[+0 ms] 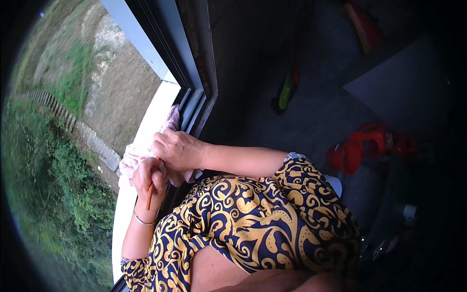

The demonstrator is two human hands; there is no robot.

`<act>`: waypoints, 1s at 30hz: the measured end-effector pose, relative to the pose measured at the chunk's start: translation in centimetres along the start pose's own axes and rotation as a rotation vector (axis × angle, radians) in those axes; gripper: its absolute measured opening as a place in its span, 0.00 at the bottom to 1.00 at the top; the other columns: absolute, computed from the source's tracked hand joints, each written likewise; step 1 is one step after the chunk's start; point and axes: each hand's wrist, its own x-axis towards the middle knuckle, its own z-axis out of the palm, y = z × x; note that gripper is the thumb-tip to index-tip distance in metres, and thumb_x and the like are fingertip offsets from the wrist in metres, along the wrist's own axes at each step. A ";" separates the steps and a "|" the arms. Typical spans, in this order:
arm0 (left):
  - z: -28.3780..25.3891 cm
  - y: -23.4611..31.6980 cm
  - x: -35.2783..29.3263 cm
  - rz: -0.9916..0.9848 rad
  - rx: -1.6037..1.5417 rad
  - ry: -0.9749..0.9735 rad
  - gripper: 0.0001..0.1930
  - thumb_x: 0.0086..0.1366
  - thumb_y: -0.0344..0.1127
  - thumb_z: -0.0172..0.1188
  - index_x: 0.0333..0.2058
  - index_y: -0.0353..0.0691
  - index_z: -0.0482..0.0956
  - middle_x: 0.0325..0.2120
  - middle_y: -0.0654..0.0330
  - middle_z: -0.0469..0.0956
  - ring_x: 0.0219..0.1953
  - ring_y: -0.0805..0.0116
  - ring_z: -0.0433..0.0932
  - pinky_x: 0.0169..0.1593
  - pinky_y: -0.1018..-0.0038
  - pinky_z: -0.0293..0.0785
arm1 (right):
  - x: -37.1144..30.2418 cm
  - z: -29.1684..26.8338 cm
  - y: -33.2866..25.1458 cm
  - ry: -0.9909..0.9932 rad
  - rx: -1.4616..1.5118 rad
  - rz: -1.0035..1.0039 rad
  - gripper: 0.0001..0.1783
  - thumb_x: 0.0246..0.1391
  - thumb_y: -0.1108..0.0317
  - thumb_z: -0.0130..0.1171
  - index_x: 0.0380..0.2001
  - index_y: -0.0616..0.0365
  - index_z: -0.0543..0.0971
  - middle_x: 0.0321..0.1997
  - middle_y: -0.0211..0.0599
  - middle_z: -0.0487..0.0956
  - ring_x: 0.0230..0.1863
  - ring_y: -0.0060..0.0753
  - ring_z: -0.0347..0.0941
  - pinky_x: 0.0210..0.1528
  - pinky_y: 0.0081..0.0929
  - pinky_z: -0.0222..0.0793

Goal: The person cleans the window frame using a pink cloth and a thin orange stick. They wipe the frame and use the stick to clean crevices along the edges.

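**Pink cloth [130, 159] bunched at the window**

It lies across the white sill [154, 109] and dark window track [193, 108]. The left hand [147, 176] is closed around an orange-brown stick [149, 197]; close beside it, the right hand [180, 150] curls over the cloth, its exact grip hidden. Outside are green bushes [63, 180].

We see mottled pink-and-white fabric cloth [129, 160] over an edge of the white sill [160, 103], a slender orange-brown stick [149, 194], navy-and-gold scrolled clothing [253, 214].
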 end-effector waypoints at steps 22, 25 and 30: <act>2.0 1.4 3.0 -0.004 -0.071 -0.069 0.05 0.59 0.29 0.54 0.33 0.40 0.68 0.21 0.53 0.72 0.24 0.52 0.75 0.28 0.66 0.71 | -0.1 -2.3 2.2 0.006 0.065 -0.022 0.13 0.47 0.64 0.61 0.31 0.58 0.69 0.31 0.42 0.70 0.35 0.48 0.70 0.39 0.37 0.70; -1.1 3.7 2.9 -0.037 -0.019 -0.166 0.05 0.57 0.28 0.53 0.33 0.39 0.67 0.21 0.53 0.73 0.24 0.51 0.75 0.28 0.65 0.71 | 0.2 -1.6 -1.0 0.041 0.298 -0.028 0.15 0.49 0.59 0.61 0.30 0.56 0.68 0.30 0.41 0.70 0.33 0.48 0.71 0.36 0.37 0.69; -1.2 4.9 3.0 -0.002 0.032 -0.175 0.07 0.57 0.29 0.54 0.33 0.39 0.66 0.22 0.53 0.73 0.24 0.51 0.75 0.28 0.65 0.72 | 0.2 -2.0 -0.6 0.060 0.267 -0.104 0.16 0.46 0.60 0.63 0.28 0.55 0.67 0.28 0.39 0.69 0.31 0.44 0.71 0.34 0.35 0.69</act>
